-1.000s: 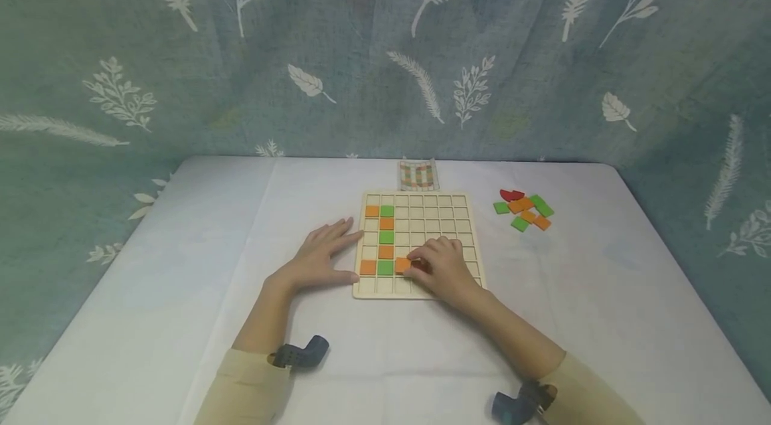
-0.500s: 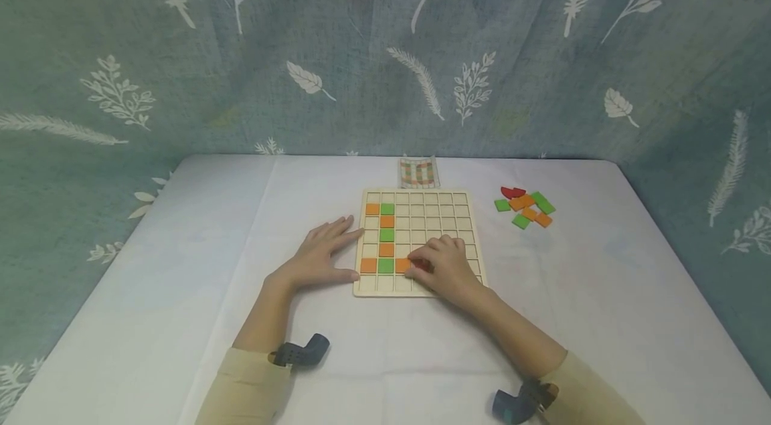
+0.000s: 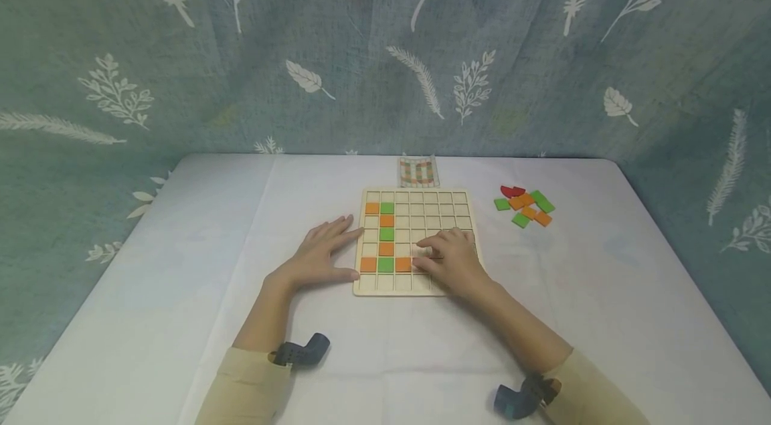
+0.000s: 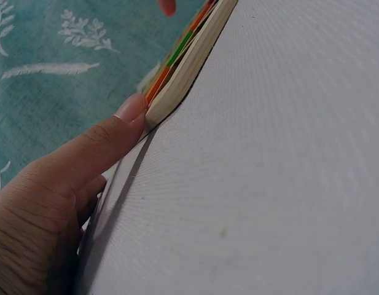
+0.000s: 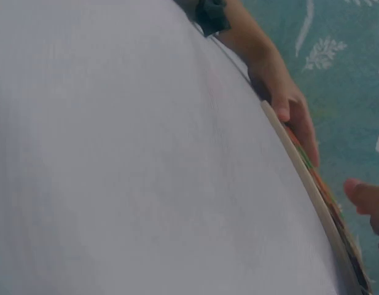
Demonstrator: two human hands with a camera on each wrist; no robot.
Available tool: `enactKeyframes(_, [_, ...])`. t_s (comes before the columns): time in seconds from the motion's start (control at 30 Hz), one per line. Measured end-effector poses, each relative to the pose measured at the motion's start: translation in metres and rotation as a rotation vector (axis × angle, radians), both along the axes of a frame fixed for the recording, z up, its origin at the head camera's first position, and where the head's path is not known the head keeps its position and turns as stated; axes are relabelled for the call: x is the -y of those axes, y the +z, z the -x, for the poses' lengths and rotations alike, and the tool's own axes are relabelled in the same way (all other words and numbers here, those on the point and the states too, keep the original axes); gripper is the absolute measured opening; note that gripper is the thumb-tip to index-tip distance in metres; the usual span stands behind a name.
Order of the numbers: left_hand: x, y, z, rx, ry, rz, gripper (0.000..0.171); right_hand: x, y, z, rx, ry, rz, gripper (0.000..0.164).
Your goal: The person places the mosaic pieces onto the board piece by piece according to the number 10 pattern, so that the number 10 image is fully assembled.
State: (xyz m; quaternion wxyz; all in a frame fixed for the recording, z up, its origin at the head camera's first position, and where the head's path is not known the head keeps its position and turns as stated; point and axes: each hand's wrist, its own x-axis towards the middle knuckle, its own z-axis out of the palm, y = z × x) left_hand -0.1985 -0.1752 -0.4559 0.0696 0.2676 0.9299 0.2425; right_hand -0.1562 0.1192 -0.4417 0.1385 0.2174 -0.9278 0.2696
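A pale wooden grid board (image 3: pixel 394 283) lies on the table, with several orange and green square tiles seated in its left columns. In the lower row, an orange tile (image 3: pixel 403 265) sits right of a green tile (image 3: pixel 385 265). My left hand (image 3: pixel 322 254) rests at the board's left side with fingers spread; in the left wrist view its thumb (image 4: pixel 131 110) touches the board's corner. Over the board's right half hovers my right hand (image 3: pixel 453 263), thumb and forefinger apart beside that orange tile. Between them the bare grid shows; the other fingers are partly hidden.
A loose pile holds orange tiles (image 3: pixel 521 201), green tiles (image 3: pixel 542 201) and red pieces (image 3: pixel 512 191), right of the board. Behind the board lies a small pattern card (image 3: pixel 418 172). A leaf-print curtain (image 3: pixel 361 50) hangs beyond the table's far edge.
My right hand has let go of the orange tile and drawn back slightly rightward, thumb and forefinger parting. The tile now lies flat in its cell. My left hand has stayed put.
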Motion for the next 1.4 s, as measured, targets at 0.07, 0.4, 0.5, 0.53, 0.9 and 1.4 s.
enactKeyframes(0.07, [0.0,0.0,0.0,0.005,0.0,0.001,0.088,-0.004,0.003,0.002,0.019,-0.015,-0.001,0.033])
enactKeyframes(0.4, [0.0,0.001,0.0,0.013,0.0,0.005,0.088,-0.03,0.011,0.009,0.052,-0.095,0.061,0.036])
enactKeyframes(0.5, [0.0,0.001,0.0,0.013,0.003,0.004,0.088,-0.038,0.013,0.012,0.042,-0.128,0.044,0.038])
enactKeyframes(0.53, [0.001,0.002,0.0,0.015,0.003,0.003,0.088,-0.042,0.013,0.012,0.043,-0.139,0.039,0.039])
enactKeyframes(0.9, [0.001,0.001,0.0,0.024,0.001,0.003,0.088,-0.08,0.017,0.014,0.072,-0.246,0.04,0.04])
enactKeyframes(1.4, [0.0,0.001,0.0,0.019,-0.004,0.007,0.088,-0.137,0.02,0.011,0.085,-0.416,0.026,0.038])
